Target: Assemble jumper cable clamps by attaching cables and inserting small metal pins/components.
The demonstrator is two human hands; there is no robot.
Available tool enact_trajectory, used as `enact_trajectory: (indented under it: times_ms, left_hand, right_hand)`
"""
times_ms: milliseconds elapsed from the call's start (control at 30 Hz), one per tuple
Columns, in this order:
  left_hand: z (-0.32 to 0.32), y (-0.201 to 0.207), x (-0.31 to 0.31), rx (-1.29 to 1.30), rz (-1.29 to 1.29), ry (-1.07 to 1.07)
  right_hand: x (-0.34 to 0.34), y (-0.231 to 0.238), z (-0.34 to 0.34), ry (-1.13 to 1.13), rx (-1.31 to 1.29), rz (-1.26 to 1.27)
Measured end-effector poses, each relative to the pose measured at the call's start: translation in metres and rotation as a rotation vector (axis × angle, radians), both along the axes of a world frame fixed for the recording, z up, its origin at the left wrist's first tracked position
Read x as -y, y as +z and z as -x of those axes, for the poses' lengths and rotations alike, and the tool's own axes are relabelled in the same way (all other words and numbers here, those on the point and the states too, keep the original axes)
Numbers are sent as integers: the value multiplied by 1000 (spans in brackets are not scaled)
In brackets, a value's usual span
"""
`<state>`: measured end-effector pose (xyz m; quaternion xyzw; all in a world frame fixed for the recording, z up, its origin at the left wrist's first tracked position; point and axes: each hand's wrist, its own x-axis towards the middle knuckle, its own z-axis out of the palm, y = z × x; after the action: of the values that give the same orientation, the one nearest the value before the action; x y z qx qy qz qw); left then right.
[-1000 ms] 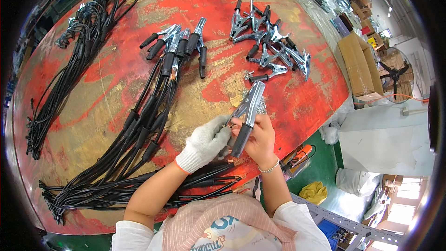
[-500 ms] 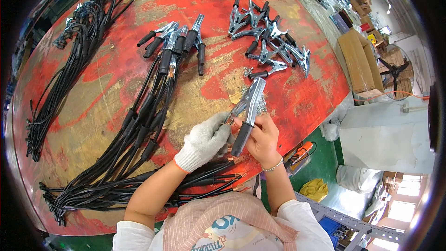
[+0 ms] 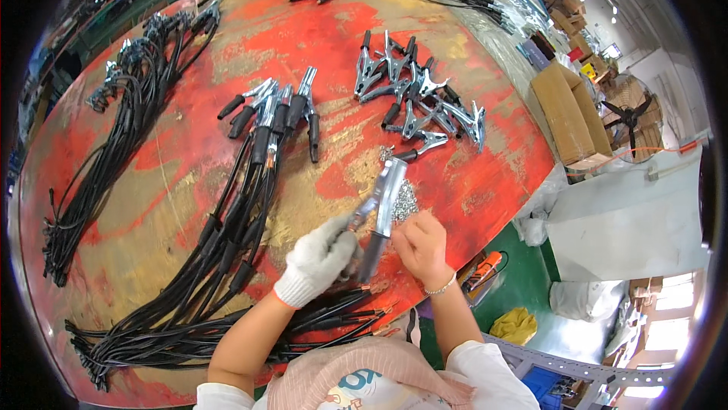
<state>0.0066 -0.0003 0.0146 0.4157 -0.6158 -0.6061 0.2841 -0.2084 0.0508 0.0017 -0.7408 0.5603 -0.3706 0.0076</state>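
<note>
Steadying the clamp (image 3: 389, 194) helps: my left hand (image 3: 312, 260) has fingers clamped on it; my right hand (image 3: 422, 246) curls fingers together (contents hidden).

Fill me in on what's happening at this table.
A person's gloved left hand holds a metal clamp with a black grip over a worn red table. The bare right hand is beside it, near a pile of small metal parts; whether it holds one is unclear. Loose clamps lie beyond, and bundles of black cables lie to the left.
</note>
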Motion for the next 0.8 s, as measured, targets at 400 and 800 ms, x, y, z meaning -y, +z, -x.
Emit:
enact_trajectory:
  times_ms: [400,800]
  left_hand:
    - [-46,51,89,1011,543,371]
    - [-43,35,-32,1124,578,-354]
  right_hand:
    - [145,-24,104,-242,-677,17]
    - [84,49,98,66,1095,138]
